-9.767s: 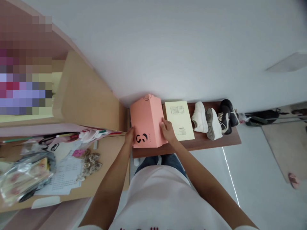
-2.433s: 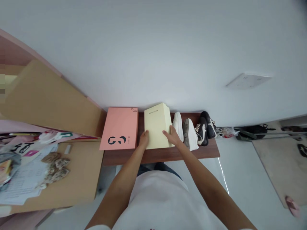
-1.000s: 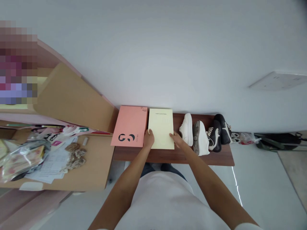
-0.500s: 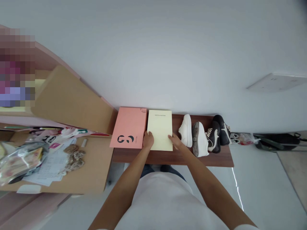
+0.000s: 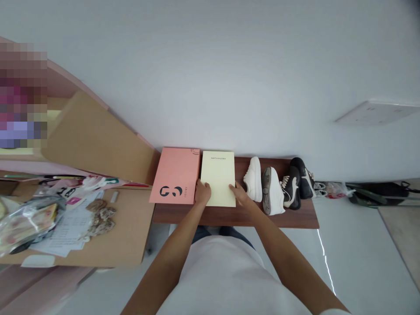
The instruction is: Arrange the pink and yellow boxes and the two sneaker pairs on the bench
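A pale yellow shoe box (image 5: 218,175) lies flat on a dark wooden bench (image 5: 236,215) against the white wall. My left hand (image 5: 202,192) grips its near left corner and my right hand (image 5: 240,194) holds its near right corner. Touching its left side lies a pink shoe box (image 5: 175,174) with a black logo. To the right stand a pair of white sneakers (image 5: 264,182) and a pair of black and white sneakers (image 5: 298,181).
A tan desk (image 5: 124,232) at left carries papers, a plastic bag (image 5: 22,223) and small clutter. A tilted cardboard panel (image 5: 98,140) rises behind it. Black bags (image 5: 370,191) lie on the white floor at right, beside a mat (image 5: 402,227).
Ten seconds ago both hands held the pink box; it now lies flat at left. The yellow box, tilted up 2.4 s ago, has been laid flat beside it. Hands barely moved since.
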`<move>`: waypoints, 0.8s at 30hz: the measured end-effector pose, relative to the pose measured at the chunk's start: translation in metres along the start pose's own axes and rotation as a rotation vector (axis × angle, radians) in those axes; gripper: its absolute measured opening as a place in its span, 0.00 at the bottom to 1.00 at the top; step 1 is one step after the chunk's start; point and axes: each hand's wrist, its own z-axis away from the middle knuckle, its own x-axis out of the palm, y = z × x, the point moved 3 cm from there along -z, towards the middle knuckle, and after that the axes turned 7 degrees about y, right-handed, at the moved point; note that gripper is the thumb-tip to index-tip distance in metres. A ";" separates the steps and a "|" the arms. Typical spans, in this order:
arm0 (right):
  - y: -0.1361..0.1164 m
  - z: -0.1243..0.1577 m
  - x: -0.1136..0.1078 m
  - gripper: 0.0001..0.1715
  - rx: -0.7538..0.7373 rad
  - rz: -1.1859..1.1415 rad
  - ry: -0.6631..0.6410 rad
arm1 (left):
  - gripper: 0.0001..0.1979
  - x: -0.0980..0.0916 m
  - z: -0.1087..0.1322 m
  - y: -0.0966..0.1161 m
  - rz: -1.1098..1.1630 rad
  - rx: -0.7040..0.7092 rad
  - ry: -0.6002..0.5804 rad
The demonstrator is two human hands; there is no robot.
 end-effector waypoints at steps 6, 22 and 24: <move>-0.011 0.007 -0.014 0.41 -0.021 0.119 0.166 | 0.34 -0.009 0.019 0.037 0.019 0.213 0.031; -0.035 0.041 -0.186 0.43 -0.142 0.077 0.325 | 0.33 0.086 0.096 0.106 -0.095 0.493 -0.228; -0.025 0.044 -0.215 0.38 -0.113 0.127 0.376 | 0.34 0.103 0.102 0.106 -0.107 0.492 -0.276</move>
